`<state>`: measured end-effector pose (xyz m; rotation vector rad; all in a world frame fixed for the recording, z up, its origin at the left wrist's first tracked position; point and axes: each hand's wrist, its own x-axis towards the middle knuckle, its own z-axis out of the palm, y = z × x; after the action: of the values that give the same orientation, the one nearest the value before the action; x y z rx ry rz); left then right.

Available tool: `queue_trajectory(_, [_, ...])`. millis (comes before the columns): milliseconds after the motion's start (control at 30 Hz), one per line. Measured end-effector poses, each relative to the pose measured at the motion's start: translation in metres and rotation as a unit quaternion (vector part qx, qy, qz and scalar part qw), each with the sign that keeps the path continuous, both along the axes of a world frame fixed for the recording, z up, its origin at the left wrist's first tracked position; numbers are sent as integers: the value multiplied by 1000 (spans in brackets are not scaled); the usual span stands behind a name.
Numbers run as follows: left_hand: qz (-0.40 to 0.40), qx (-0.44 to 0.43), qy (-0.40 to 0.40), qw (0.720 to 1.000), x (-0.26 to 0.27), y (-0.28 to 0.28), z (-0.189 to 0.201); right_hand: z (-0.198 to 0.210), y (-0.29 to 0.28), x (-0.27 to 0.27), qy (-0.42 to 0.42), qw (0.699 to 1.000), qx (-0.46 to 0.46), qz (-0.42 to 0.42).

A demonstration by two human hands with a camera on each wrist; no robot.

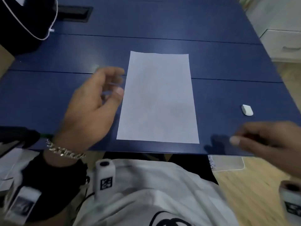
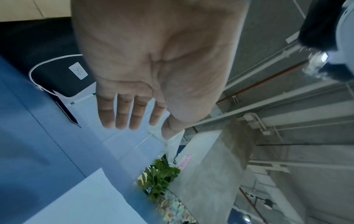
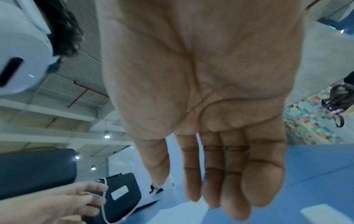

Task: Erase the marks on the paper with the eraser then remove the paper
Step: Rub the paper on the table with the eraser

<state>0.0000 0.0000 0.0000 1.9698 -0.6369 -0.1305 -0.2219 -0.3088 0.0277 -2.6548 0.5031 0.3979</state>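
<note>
Paper (image 1: 157,98): a white sheet is lying flat in the middle of the blue table (image 1: 162,30), its long side running from 6 o'clock to 12 o'clock. Any marks on it are too faint to make out. Nothing is touching it. A corner of it is also showing in the left wrist view (image 2: 80,201).
Eraser (image 1: 247,109): a small white block is sitting on the table at about 3 o'clock from the paper, well apart from it. The right wrist view is catching it low at the right (image 3: 323,215).
Left hand (image 1: 91,110): it is hovering just beside the paper's edge at 9 o'clock, fingers loose and a little spread, holding nothing. A chain bracelet (image 1: 65,151) is hanging on the wrist.
Right hand (image 1: 267,141): it is hanging over the near table edge at about 4 o'clock from the paper, near the eraser but apart from it, fingers relaxed and close together, holding nothing.
Black case (image 1: 24,18): it is sitting at 10 o'clock, at the table's far corner, with a white cord (image 1: 48,26) looping over it.
Drawer unit (image 1: 283,43): white, standing off the table at about 2 o'clock.
</note>
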Motion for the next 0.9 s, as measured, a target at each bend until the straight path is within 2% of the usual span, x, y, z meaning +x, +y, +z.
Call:
queue_trajectory(67, [75,80,-51,993,12,-9,0,3,-15,8,-68,996,-28,-55])
queue_trajectory(133, [82,153,-65,983,26,-17,-3,0,-37,22,-66,992,-60,-94])
queue_trajectory(200, [28,239,-44,970,41,-23,-13,-10,-53,35,-5,991,-81,-109])
queue_trajectory(300, [-90,351,-35,931,58,-24,-23,-25,-65,48,68,986,-107,-104])
queue_trajectory(400, [-132,385,-43,913,63,-27,-24,-33,-70,55,68,984,-130,-99])
queue_trajectory(567, [-144,432,-13,890,70,-27,-28,-45,-85,59,34,983,-152,-98])
queue_trajectory(733, [-178,496,-27,849,62,-25,-29,-46,-89,59,20,986,-141,-91])
queue_trajectory(900, [-170,508,-68,841,38,-20,-32,-28,-67,68,3,990,-108,-95])
